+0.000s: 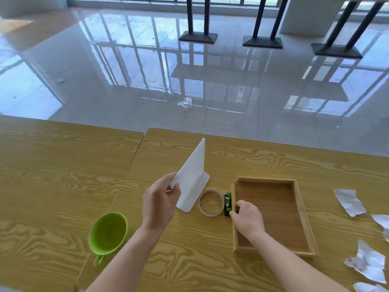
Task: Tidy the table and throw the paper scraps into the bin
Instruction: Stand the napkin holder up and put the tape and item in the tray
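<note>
My left hand (161,202) grips the lower left corner of a white L-shaped plastic stand (193,173), tilted up off the table. My right hand (248,219) rests over the left wall of an empty wooden tray (299,207), its fingertips touching a small green box (227,204) that lies just outside the tray; the grip is unclear. A roll of clear tape (211,202) lies flat between the stand and the box. Several crumpled white paper scraps (349,202) (367,264) lie at the table's right edge.
A green cup (107,232) stands at the front left of the wooden table (63,175). A seam splits the table into two tops. A clear wrapper (185,102) lies on the glossy floor beyond; black table legs (197,36) stand farther back. No bin is in view.
</note>
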